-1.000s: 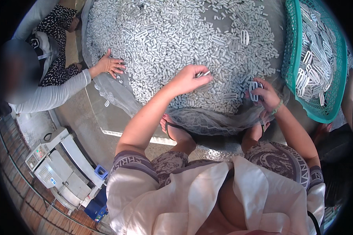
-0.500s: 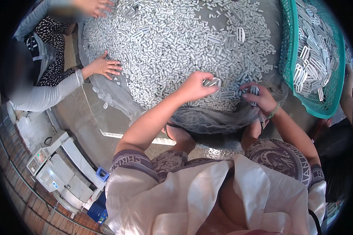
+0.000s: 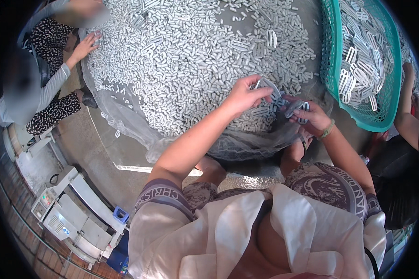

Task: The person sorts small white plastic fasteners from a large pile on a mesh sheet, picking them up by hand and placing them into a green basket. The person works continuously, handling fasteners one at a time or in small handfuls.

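A wide heap of small silvery metal slugs [image 3: 191, 69] covers the mesh-lined surface before me. My left hand [image 3: 246, 96] is over the heap's near right part, thumb and fingers pinched on an oblong slotted metal buckle [image 3: 268, 86]. Just right of it, and lower, my right hand [image 3: 315, 117] has its fingers wrapped round slotted metal buckles [image 3: 303, 111]; its fingers partly hide them, so their number is unclear. A gap separates the two hands. Another loose slotted buckle [image 3: 260, 111] lies on the slugs just below my left hand.
A green plastic basket [image 3: 329, 51] full of slotted buckles stands at the right. On the left, a co-worker's hand [image 3: 84, 46] rests at the heap's edge. Translucent mesh [image 3: 139, 125] hangs along the near rim. A grey machine [image 3: 74, 209] stands lower left; another person's arm [image 3: 406, 111] shows far right.
My left hand has moved slightly right and up, and the buckle in it is now tilted out. The right hand has turned its buckles. The co-worker's hand has shifted away to the upper left.
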Demonstrator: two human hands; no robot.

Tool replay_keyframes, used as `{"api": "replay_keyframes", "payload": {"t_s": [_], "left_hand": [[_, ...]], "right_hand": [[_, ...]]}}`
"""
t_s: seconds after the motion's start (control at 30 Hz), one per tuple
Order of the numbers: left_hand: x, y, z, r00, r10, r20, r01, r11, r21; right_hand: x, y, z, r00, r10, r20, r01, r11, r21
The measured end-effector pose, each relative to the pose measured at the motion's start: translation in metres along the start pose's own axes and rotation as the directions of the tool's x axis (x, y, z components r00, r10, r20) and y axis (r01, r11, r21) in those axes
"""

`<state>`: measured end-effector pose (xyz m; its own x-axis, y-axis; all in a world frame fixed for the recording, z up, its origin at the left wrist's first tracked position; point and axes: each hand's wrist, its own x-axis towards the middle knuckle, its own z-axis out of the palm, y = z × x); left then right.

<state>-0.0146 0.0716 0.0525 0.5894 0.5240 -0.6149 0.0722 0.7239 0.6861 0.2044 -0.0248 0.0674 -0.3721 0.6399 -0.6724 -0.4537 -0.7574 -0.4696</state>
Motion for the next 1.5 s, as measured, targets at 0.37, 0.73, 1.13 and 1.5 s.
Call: {"api": "replay_keyframes", "payload": {"t_s": [0.37,0.73,1.13,1.5], "left_hand": [[0.009,-0.017,0.003,0.989,0.137,-0.053,-0.121,0.964,0.235],[0.032,0.068,0.127,0.949,0.316,0.019,-0.271,0.842,-0.466],[0.054,0.101,0.134,0.731,0.674,0.105,-0.578,0.694,-0.428],[0.004,-0.045,0.011,0.998,-0.035,0.043,0.010,0.870,0.493]], "right_hand": [[-0.011,0.021,-0.018,0.957,0.052,-0.286,-0.144,0.938,-0.314],[-0.069,-0.086,0.020,0.278,-0.944,-0.178,0.454,0.292,-0.842],[-0.095,-0.113,0.012,0.089,-0.972,-0.217,0.578,0.228,-0.784],[0.008,0.020,-0.004,0.957,0.172,-0.233,-0.290,0.577,-0.763]]}}
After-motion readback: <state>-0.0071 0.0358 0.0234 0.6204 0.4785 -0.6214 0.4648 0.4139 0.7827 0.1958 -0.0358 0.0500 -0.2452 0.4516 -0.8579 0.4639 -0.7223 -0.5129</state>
